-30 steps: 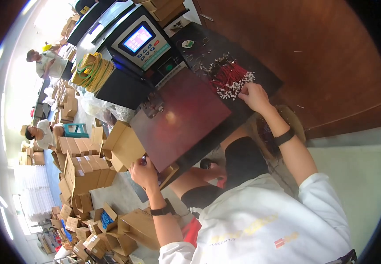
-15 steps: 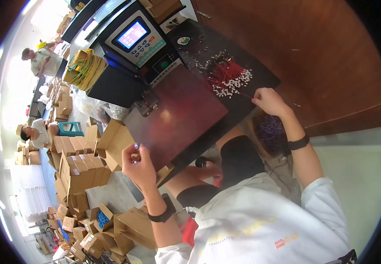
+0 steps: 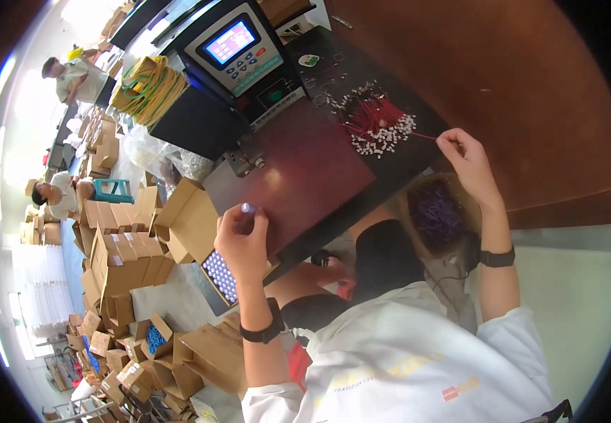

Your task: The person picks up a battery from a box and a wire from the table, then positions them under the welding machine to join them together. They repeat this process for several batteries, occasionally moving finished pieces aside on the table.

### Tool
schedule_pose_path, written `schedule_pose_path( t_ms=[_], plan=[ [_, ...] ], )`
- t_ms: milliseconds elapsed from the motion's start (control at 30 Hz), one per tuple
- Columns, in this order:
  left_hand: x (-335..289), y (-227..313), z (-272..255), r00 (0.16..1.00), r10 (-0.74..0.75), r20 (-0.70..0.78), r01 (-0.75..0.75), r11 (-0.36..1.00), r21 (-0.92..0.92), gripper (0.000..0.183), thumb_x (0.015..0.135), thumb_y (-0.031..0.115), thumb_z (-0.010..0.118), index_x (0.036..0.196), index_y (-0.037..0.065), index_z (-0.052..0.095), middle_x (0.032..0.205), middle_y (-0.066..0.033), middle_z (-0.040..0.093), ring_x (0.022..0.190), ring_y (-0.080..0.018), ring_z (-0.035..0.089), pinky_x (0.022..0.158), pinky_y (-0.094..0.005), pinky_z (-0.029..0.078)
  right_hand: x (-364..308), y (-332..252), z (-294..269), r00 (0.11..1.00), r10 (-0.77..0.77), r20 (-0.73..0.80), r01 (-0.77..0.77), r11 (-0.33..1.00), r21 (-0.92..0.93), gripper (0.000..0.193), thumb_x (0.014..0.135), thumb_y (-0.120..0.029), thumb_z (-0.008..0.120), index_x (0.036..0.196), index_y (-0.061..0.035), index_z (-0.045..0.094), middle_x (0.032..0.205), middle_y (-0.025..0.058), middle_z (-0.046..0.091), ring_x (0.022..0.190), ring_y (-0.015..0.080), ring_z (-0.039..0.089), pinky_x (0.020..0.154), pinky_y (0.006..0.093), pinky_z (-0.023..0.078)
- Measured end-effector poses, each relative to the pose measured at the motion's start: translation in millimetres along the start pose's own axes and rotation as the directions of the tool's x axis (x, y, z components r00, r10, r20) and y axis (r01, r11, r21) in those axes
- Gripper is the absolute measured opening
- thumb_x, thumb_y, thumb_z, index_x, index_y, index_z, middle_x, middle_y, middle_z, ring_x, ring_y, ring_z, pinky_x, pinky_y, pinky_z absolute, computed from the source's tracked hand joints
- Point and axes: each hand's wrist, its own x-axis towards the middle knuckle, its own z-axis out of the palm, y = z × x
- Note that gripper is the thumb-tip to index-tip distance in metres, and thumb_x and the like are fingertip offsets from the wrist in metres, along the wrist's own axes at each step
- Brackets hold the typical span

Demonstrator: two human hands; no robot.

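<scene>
Over the near left edge of the machine's reddish-brown plate (image 3: 319,166), my left hand (image 3: 242,247) pinches a small purple cylindrical battery cell (image 3: 248,208), its shiny round end facing up. My right hand (image 3: 471,166) is off to the right, thumb and finger closed on the end of a thin red wire (image 3: 427,136). That wire stretches toward a pile of red leads with white connectors (image 3: 383,130) on the black worktop. Just below my left hand is an open box of purple cells (image 3: 219,276), partly hidden by my wrist.
A welding-type machine with a lit screen (image 3: 231,42) stands ahead, a small metal head (image 3: 247,161) at its plate. Coiled yellow-green cable (image 3: 152,88) lies on its left. A brown partition (image 3: 531,106) rises at right. Below the worktop is a bin of purple pieces (image 3: 436,211). Cardboard boxes (image 3: 132,261) fill the left; two people are beyond.
My left hand has moved right and up with the cell, and the box of cells now shows beside it. My right hand has shifted right, drawing the red wire from the pile.
</scene>
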Motion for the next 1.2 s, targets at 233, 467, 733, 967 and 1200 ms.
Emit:
schedule_pose_path(
  t_ms=[233, 467, 733, 967, 1200],
  plan=[
    [29, 5, 22, 0.994, 0.11, 0.028, -0.111, 0.993, 0.03, 0.025, 0.082, 0.015, 0.079, 0.097, -0.003, 0.072, 0.081, -0.0086, 0.07, 0.071, -0.0134, 0.066, 0.071, -0.0292, 0.053, 17, -66, 82, 0.956, -0.24, 0.17, 0.176, 0.93, 0.323, 0.009, 0.101, -0.012, 0.064, 0.099, -0.0028, 0.064, 0.093, -0.0031, 0.057, 0.087, 0.0054, 0.052, 0.079, 0.022, 0.042],
    [39, 18, 33, 0.994, 0.094, 0.064, -0.094, 0.996, 0.003, 0.033, 0.079, 0.021, 0.084, 0.098, -0.004, 0.074, 0.086, -0.0135, 0.069, 0.075, -0.0233, 0.069, 0.073, -0.0336, 0.054, 18, -83, 121, 0.916, -0.309, 0.255, 0.243, 0.935, 0.258, 0.01, 0.1, -0.013, 0.063, 0.096, -0.0035, 0.062, 0.091, 0.0006, 0.052, 0.088, 0.0131, 0.05, 0.08, 0.0268, 0.041],
    [40, 13, 37, 0.987, 0.15, 0.065, -0.145, 0.987, -0.074, 0.023, 0.075, 0.013, 0.079, 0.09, -0.003, 0.071, 0.084, -0.0156, 0.066, 0.085, -0.0327, 0.063, 0.077, -0.0403, 0.052, 20, -80, 126, 0.881, -0.347, 0.322, 0.246, 0.917, 0.314, 0.008, 0.099, -0.01, 0.063, 0.095, -0.0039, 0.062, 0.09, 0.0006, 0.052, 0.088, 0.0128, 0.05, 0.081, 0.0273, 0.041],
    [41, 4, 37, 0.98, 0.181, 0.077, -0.18, 0.983, -0.022, 0.031, 0.077, 0.012, 0.079, 0.102, -0.006, 0.073, 0.088, -0.0142, 0.068, 0.077, -0.0247, 0.069, 0.074, -0.0334, 0.055, 28, -77, 139, 0.904, -0.31, 0.295, 0.233, 0.935, 0.268, 0.01, 0.101, -0.013, 0.062, 0.096, -0.004, 0.061, 0.093, 0.0004, 0.051, 0.086, 0.0117, 0.049, 0.078, 0.0262, 0.04],
    [41, 7, 35, 0.984, 0.16, 0.081, -0.159, 0.987, -0.019, 0.03, 0.078, 0.012, 0.079, 0.103, -0.005, 0.073, 0.088, -0.0146, 0.068, 0.079, -0.025, 0.068, 0.076, -0.0339, 0.054, 28, -74, 139, 0.899, -0.334, 0.284, 0.281, 0.936, 0.213, 0.012, 0.101, -0.015, 0.062, 0.096, -0.004, 0.061, 0.092, 0.0004, 0.052, 0.086, 0.0117, 0.049, 0.076, 0.0262, 0.04]
  ],
)
